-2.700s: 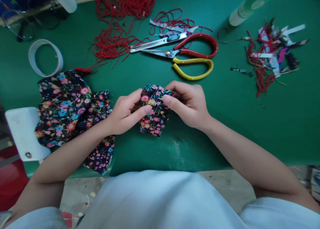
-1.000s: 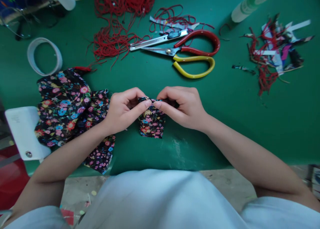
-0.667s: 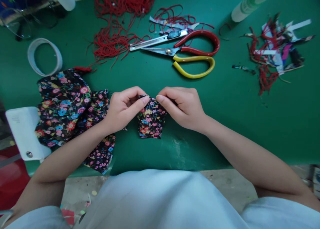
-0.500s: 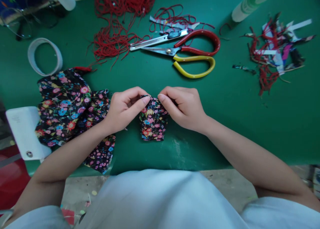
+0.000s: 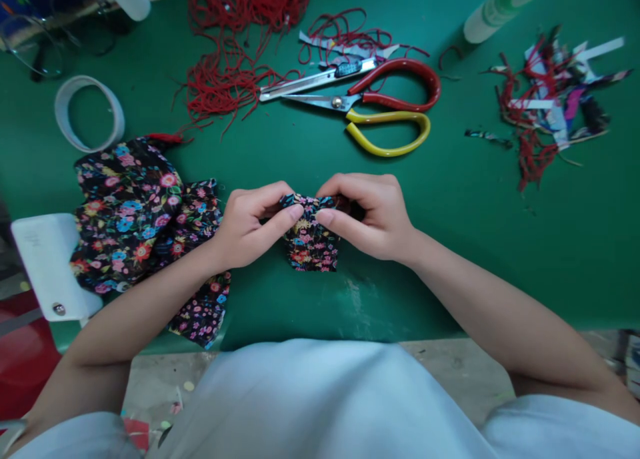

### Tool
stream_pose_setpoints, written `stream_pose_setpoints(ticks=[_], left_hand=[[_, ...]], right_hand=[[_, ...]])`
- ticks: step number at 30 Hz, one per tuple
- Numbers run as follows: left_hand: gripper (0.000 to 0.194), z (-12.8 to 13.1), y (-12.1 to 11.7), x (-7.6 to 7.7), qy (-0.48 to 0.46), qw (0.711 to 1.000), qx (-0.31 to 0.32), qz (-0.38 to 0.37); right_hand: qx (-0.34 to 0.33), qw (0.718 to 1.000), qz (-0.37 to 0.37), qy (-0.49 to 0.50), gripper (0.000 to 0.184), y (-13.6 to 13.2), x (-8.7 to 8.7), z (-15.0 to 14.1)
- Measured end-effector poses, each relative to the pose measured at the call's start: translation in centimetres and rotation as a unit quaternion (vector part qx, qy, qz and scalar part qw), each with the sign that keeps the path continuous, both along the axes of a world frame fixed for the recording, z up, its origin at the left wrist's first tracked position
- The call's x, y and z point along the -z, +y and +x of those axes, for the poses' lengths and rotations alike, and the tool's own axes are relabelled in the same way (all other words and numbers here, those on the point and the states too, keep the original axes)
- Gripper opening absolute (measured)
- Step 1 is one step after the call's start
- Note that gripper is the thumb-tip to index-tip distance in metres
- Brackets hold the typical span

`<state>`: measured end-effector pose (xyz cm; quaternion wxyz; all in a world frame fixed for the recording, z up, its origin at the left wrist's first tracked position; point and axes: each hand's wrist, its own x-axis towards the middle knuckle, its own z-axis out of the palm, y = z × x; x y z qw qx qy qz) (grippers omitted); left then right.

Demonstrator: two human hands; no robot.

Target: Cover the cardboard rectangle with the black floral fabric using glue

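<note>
Both thumbs have slid down from the top edge of the floral cloth (image 5: 313, 245) onto its face — the pinch is now lower; left hand (image 5: 253, 225) and right hand (image 5: 375, 215) grip its sides, over the surface's (image 5: 475, 245) near middle; black, flower-printed, straight along its near edge.

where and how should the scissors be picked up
Probably by the yellow handle loop, from the person's right side: the scissors lie flat, handles to the right, blades pointing left, and the yellow loop sits nearest the person, away from the utility knife.
</note>
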<state>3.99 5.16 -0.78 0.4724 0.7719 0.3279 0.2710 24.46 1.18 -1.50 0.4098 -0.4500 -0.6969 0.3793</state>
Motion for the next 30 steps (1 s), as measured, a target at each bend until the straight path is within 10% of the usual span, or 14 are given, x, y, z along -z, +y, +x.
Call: stream_pose_setpoints(ticks=[9,18,30], left_hand=[[0.026,0.2,0.0,1.4,-0.167,0.967,-0.092,-0.171],[0.051,-0.2,-0.2,1.7,-0.177,0.947,-0.092,-0.250],[0.037,-0.4,0.1,0.6,-0.060,0.996,-0.006,-0.071]], right_hand=[[0.255,0.937,0.220,0.088,0.019,-0.4,1.8,0.0],[0.009,0.952,0.302,-0.042,0.017,-0.1,1.1,0.1],[-0.006,0.994,-0.057,0.093,0.053,0.2,1.4,0.6]])
